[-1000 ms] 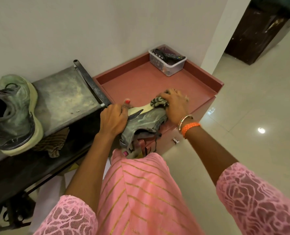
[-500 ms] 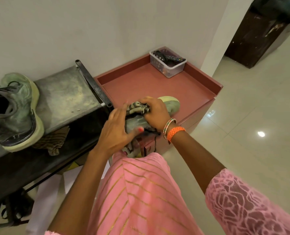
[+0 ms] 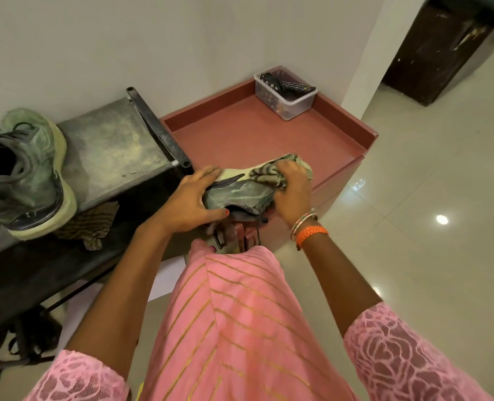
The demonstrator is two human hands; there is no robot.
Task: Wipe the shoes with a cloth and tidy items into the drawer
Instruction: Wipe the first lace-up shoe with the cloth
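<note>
Rightward now, right hand (image 3: 293,188) rubs striped cloth (image 3: 266,175) on dusty green shoe (image 3: 240,195)

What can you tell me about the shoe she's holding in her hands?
The shoe is a grey-green sneaker with a pale, yellowish sole and dark laces hanging below. It lies tipped on its side at the front edge of the red cabinet, sole toward the wall. Her left hand grips the heel end; her right hand presses a striped cloth against the toe end.

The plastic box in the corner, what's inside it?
Inside the plastic box lie dark remote controls, one showing coloured buttons. Whatever sits beneath them is blurred through the wall and cannot be told.
</note>
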